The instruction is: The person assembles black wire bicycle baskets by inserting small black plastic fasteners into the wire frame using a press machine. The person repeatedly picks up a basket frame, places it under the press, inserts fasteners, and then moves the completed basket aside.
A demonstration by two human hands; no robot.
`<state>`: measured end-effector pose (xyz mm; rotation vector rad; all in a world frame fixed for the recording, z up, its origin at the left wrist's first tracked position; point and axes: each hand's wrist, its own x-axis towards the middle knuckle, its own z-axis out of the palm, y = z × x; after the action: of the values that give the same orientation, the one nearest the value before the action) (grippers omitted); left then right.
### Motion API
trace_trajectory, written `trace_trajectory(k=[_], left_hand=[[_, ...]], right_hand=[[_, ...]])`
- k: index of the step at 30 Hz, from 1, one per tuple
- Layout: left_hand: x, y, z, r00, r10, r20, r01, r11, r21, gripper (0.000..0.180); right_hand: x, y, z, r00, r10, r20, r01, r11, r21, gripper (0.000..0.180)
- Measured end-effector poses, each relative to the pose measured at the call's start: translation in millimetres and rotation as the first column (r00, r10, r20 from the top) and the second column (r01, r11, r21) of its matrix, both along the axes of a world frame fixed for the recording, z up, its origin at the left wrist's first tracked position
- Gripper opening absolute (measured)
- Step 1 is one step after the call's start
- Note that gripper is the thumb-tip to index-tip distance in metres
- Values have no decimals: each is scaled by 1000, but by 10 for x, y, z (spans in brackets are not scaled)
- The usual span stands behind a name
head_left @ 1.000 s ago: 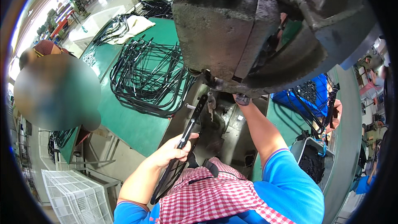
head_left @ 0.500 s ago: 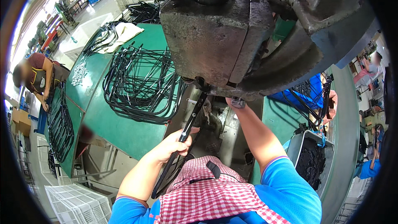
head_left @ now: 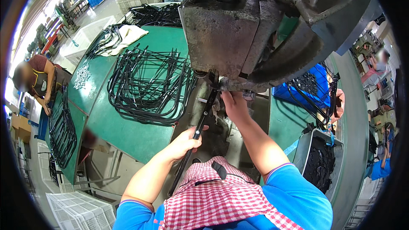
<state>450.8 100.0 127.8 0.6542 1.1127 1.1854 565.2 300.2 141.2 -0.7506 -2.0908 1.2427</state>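
Note:
My left hand (head_left: 187, 142) is closed around a black metal tube frame (head_left: 201, 123), which runs slantwise from beside my apron up to the press. The frame's upper end sits beneath the heavy grey press head (head_left: 223, 34), at the tooling (head_left: 213, 78). Close to that end, just right of it, my right hand (head_left: 234, 104) reaches under the press with its fingers curled together. Its fingertips are partly hidden, and what they hold cannot be made out.
Bent black frames (head_left: 149, 89) are piled on the green table (head_left: 128, 134) to the left. A blue crate (head_left: 306, 86) of small dark parts and a grey bin (head_left: 318, 162) of black pieces stand right. Another person (head_left: 42, 76) works at far left.
My right hand has moved left beneath the press, closer to the frame's upper end. My left hand keeps its hold on the frame. The whole view has shifted slightly.

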Motion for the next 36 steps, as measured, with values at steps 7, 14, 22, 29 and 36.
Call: trace_trajectory(k=[7,14,22,29,36], left_hand=[[-165,-46,-82,960,-23,280,36,998,-42,39],[-180,-125,-245,911,-75,406,91,996,-21,46],[-22,-568,74,931,-81,356,110,992,-62,96],[-70,-437,-442,987,-73,-143,84,994,70,42],[-230,-360,-438,857,-158,491,163,986,34,81]], right_hand=[[-57,-652,53,854,391,-344,-185,845,502,3],[-535,-660,290,971,236,38,-217,806,551,12],[-491,-684,162,982,186,42,-184,871,455,12],[-484,-662,-11,953,286,99,-293,792,536,15],[-693,-757,156,876,166,453,-380,816,435,17]])
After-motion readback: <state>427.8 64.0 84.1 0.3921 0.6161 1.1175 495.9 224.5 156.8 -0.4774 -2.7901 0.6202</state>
